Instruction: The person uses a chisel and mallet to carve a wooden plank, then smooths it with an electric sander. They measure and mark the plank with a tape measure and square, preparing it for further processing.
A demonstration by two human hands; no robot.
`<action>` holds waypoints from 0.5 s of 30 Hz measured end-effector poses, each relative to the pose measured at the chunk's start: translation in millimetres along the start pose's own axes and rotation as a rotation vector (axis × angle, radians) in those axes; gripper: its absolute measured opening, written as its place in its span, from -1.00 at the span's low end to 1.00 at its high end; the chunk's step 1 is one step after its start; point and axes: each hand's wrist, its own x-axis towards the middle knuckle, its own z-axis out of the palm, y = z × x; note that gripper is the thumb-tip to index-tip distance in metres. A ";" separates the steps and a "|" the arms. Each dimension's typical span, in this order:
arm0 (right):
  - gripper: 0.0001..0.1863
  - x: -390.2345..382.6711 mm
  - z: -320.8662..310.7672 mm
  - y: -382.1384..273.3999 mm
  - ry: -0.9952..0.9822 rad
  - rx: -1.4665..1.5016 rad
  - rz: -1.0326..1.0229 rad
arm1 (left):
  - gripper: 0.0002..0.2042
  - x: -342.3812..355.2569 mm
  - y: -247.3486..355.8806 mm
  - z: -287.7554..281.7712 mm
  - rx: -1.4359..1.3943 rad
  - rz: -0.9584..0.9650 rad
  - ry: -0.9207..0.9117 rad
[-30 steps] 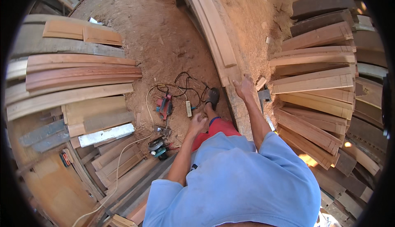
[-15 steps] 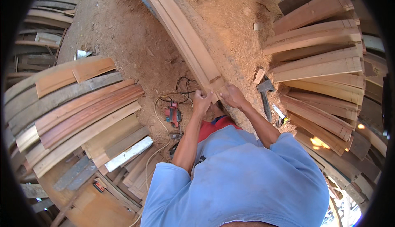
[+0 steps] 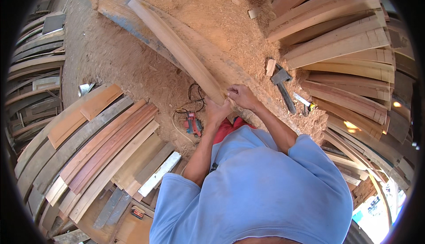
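Note:
A long light-brown wooden board (image 3: 177, 49) is tilted up over a weathered wooden bench (image 3: 115, 11) with bluish-grey patches, its grooved panel face turned out of view. My left hand (image 3: 217, 109) is closed around the board's near end from below. My right hand (image 3: 240, 98) is at the same end, fingers curled against its edge. A red-and-black power tool (image 3: 194, 123) with coiled cords lies on the dusty ground left of my hands. To the right lie a dark hammer-like tool (image 3: 283, 84), a small wood offcut (image 3: 270, 68) and a yellow tape measure (image 3: 311, 107).
Stacks of planks (image 3: 106, 142) line the lower left, with more piles (image 3: 35, 67) behind. Rows of cut boards (image 3: 336, 40) lean along the right side. Sawdust covers the ground (image 3: 230, 18). Bright daylight shows at the lower right.
The board has flipped from lying panel-face up to tilted with a plain side showing. My left hand came up from beside me to grip its end; my view shifted along the bench.

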 end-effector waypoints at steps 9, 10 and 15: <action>-0.43 26.3 10.1 -21.3 0.076 -0.096 0.150 | -0.30 6.5 -28.5 8.8 -0.119 0.101 0.031; -0.44 30.5 12.2 -17.0 0.063 -0.107 0.157 | -0.30 5.9 -26.5 9.1 -0.144 0.122 0.037; -0.51 27.2 -3.0 -9.3 -0.054 -0.312 0.043 | -0.29 1.2 -24.9 5.6 -0.166 0.114 0.019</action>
